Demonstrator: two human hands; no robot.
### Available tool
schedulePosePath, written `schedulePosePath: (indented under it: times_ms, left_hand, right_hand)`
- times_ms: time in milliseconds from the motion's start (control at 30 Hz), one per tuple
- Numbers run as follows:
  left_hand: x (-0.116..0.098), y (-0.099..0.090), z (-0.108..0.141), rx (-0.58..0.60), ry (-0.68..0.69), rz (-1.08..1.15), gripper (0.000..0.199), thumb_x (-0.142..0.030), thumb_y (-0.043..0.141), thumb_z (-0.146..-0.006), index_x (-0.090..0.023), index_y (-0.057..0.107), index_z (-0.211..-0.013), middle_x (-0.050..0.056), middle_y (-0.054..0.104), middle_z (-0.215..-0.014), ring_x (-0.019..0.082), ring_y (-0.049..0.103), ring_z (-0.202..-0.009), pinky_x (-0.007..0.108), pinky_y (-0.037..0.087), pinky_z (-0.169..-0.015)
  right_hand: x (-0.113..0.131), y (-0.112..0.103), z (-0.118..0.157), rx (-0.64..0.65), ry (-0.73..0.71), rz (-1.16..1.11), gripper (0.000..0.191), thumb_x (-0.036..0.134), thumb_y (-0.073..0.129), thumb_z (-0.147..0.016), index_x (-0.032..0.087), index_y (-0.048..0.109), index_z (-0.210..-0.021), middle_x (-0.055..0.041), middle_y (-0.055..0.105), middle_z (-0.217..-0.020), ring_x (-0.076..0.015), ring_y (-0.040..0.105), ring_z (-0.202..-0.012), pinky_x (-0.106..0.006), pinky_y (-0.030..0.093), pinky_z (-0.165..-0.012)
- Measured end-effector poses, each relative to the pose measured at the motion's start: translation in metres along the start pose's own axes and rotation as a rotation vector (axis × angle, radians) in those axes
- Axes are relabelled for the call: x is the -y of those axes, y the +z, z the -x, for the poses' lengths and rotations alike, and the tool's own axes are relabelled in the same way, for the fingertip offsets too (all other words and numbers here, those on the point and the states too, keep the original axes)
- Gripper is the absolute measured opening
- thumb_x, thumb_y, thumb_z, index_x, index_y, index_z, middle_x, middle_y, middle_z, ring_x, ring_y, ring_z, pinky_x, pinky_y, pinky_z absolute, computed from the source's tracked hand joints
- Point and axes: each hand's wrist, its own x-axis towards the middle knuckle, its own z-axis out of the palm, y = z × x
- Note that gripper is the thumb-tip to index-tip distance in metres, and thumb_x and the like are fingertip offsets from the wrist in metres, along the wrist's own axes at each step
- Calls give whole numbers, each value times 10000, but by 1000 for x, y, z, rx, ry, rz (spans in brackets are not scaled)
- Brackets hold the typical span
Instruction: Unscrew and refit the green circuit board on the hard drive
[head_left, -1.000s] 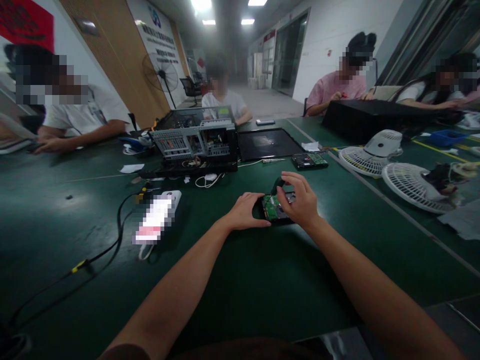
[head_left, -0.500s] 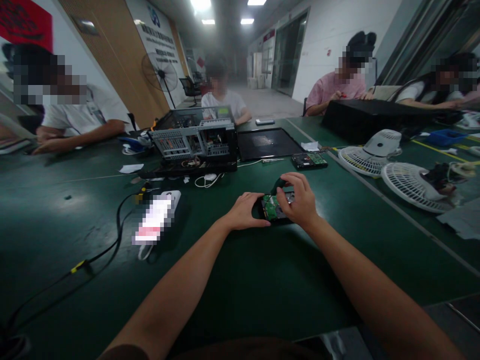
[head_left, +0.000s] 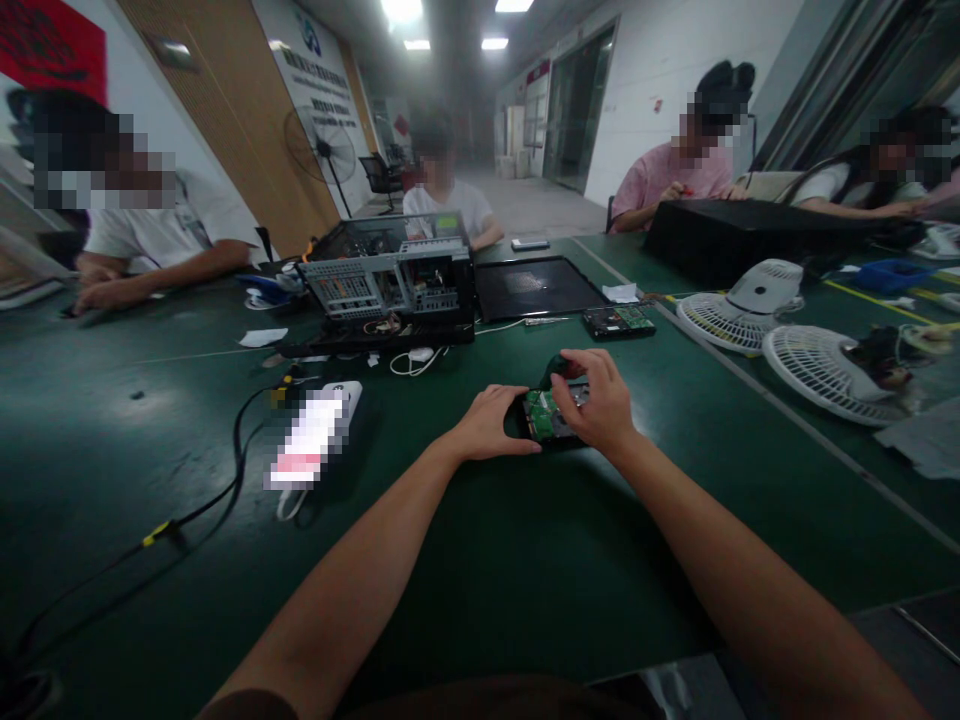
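A hard drive point(head_left: 541, 412) lies on the green table with its green circuit board facing up. My left hand point(head_left: 489, 422) grips its left end, thumb along the near edge and fingers at the far edge. My right hand point(head_left: 600, 400) is closed around the dark handle of a screwdriver point(head_left: 555, 370), held at a tilt over the board. The tip of the screwdriver is too small to make out, and part of the drive is hidden behind my right hand.
An opened computer case point(head_left: 382, 285) and a black side panel point(head_left: 536, 285) lie ahead. A second hard drive point(head_left: 619, 321) sits beyond my right hand. White fan parts point(head_left: 825, 375) are on the right; a phone point(head_left: 315, 435) and a black cable point(head_left: 236, 455) on the left. Several people sit around.
The screwdriver's handle has turned or tilted slightly in my right hand, whose fingers have shifted a little. My left hand and the hard drive stay put.
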Motion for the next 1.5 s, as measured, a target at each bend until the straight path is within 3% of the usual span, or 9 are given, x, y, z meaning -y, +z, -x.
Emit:
schedulePosePath:
  times_ms: [233, 467, 800, 1033, 1267, 1500]
  left_hand:
    - [0, -1, 0, 8, -7, 16, 1009, -708, 798, -640, -234, 476, -1471, 128, 559, -1405, 384, 475, -1307, 555, 401, -1094]
    - [2, 1, 0, -5, 10, -2, 1031, -740, 778, -645, -206, 472, -1472, 134, 562, -1404, 372, 476, -1304, 531, 407, -1095]
    - [3, 1, 0, 7, 0, 6, 1043, -738, 783, -639, -222, 456, -1484, 135, 555, -1408, 381, 472, -1309, 544, 404, -1089]
    - [3, 2, 1, -7, 13, -18, 1042, -757, 767, -648, -202, 463, -1477, 134, 566, -1395, 368, 489, -1285, 524, 417, -1080]
    - [2, 0, 1, -1, 3, -4, 1039, -744, 780, -642, -215, 462, -1479, 131, 561, -1400, 372, 485, -1294, 526, 413, -1086]
    - [1, -1, 1, 1, 10, -1, 1033, -740, 777, -650, -202, 467, -1475, 136, 561, -1398, 375, 481, -1295, 526, 413, -1083]
  right_hand:
    - [-3, 2, 2, -42, 22, -22, 362, 287, 698, -887, 246, 547, -1212, -70, 615, -1034, -207, 640, -853, -417, 605, -765]
    - [-2, 6, 3, -48, -18, -97, 383, 213, 653, -911, 243, 516, -1267, -124, 647, -1282, -243, 681, -1075, -436, 627, -849]
    - [0, 1, 1, -44, -22, -14, 368, 213, 679, -895, 260, 567, -1242, -97, 640, -1117, -241, 674, -981, -440, 611, -843]
    - [0, 3, 0, -44, -53, -64, 374, 177, 646, -903, 247, 514, -1246, -123, 637, -1267, -260, 656, -1123, -460, 606, -886]
    - [-2, 1, 0, -51, -16, -23, 361, 228, 684, -887, 262, 563, -1225, -93, 608, -1113, -226, 654, -910, -443, 608, -808]
    - [0, 1, 1, 2, 2, -68, 400, 192, 627, -898, 249, 519, -1279, -108, 604, -1181, -235, 637, -980, -434, 608, -826]
